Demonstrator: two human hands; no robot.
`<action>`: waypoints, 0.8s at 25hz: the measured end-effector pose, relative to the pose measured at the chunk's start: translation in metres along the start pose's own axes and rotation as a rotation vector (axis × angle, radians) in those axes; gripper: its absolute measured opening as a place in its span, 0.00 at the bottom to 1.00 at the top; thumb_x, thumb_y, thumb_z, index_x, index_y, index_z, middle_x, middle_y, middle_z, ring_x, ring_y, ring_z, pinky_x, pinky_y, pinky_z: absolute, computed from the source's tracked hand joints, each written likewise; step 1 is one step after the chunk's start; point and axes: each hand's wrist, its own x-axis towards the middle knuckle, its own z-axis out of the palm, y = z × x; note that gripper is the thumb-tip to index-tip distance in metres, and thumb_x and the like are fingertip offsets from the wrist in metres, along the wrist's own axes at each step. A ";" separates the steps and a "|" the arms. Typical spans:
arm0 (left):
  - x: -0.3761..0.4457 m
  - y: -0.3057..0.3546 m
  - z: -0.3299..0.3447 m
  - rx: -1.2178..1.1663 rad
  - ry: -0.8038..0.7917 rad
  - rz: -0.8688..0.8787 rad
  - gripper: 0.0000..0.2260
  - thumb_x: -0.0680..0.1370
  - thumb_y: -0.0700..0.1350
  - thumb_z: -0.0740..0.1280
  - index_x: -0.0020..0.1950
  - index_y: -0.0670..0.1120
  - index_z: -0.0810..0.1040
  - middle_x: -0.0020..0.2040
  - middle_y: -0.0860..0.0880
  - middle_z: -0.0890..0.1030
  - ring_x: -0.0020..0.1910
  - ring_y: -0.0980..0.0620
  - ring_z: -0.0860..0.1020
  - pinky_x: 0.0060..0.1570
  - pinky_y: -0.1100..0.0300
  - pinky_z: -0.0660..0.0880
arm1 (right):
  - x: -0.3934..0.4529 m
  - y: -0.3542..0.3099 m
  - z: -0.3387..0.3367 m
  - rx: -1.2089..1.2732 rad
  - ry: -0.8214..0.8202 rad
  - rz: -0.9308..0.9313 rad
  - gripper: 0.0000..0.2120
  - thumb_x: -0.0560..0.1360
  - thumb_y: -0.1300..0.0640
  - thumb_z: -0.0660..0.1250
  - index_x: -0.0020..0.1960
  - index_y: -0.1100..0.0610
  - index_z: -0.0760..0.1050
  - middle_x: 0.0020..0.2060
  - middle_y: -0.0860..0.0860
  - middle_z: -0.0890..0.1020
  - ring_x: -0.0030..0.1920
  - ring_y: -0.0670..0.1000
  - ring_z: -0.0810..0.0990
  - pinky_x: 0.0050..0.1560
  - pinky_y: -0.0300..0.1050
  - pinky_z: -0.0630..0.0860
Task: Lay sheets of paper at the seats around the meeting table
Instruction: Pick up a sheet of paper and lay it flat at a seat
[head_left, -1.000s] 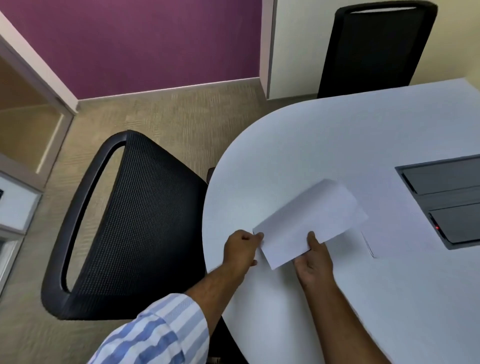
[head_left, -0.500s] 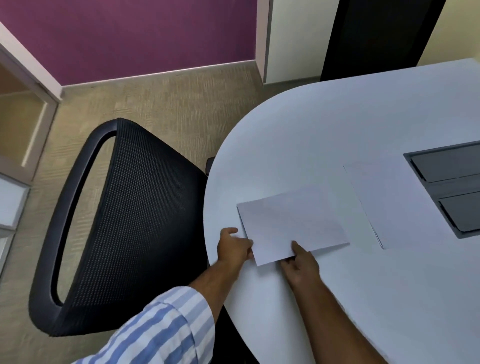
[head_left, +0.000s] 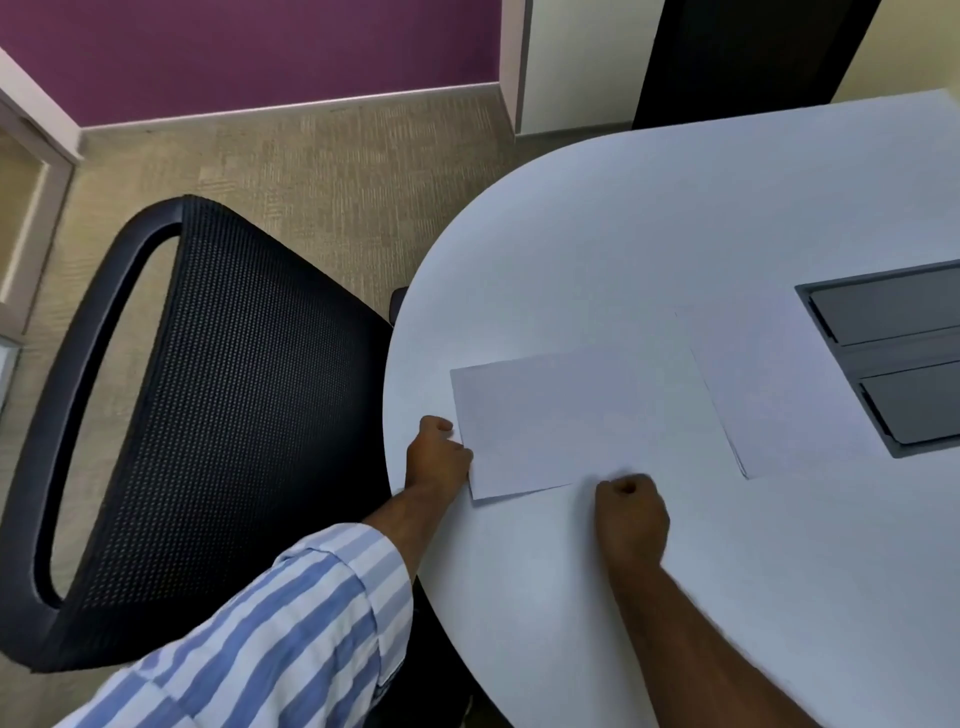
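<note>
A white sheet of paper (head_left: 582, 421) lies flat on the white meeting table (head_left: 649, 218), in front of the black mesh chair (head_left: 234, 395). My left hand (head_left: 439, 457) is curled at the sheet's left edge near its front corner and pinches that edge. The fingers of my right hand (head_left: 631, 514) are closed in a fist; it rests on the table at the sheet's front edge and grips nothing. To the right, beside this sheet, lies a thin stack of white paper (head_left: 779, 395).
A grey recessed power box (head_left: 893, 358) is set into the table at the right, next to the stack. A second black chair (head_left: 748, 57) stands at the far side. Beige carpet (head_left: 311, 166) and a purple wall lie to the left.
The sheet, held curved above the table a second ago, has come down and now lies flat. My right hand has let go of its front edge and closed into a fist.
</note>
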 end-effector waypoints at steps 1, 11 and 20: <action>0.001 0.001 -0.001 0.032 -0.012 0.026 0.19 0.74 0.35 0.71 0.60 0.48 0.71 0.44 0.45 0.82 0.47 0.41 0.85 0.48 0.40 0.85 | 0.003 0.003 0.000 -0.113 0.031 -0.161 0.08 0.75 0.58 0.71 0.54 0.58 0.79 0.51 0.55 0.81 0.54 0.61 0.81 0.52 0.51 0.76; -0.013 0.002 0.001 0.493 -0.071 0.286 0.22 0.73 0.40 0.74 0.64 0.48 0.72 0.59 0.46 0.79 0.55 0.45 0.80 0.49 0.52 0.81 | 0.063 0.008 -0.008 -0.690 -0.244 -0.461 0.36 0.81 0.41 0.65 0.84 0.50 0.57 0.85 0.53 0.54 0.84 0.58 0.52 0.77 0.66 0.62; -0.012 -0.001 0.011 0.992 -0.136 0.477 0.44 0.72 0.57 0.77 0.84 0.52 0.60 0.86 0.52 0.54 0.82 0.46 0.57 0.72 0.46 0.68 | 0.061 0.000 -0.005 -0.638 -0.228 -0.466 0.36 0.80 0.42 0.65 0.84 0.48 0.57 0.85 0.52 0.54 0.84 0.56 0.51 0.78 0.68 0.58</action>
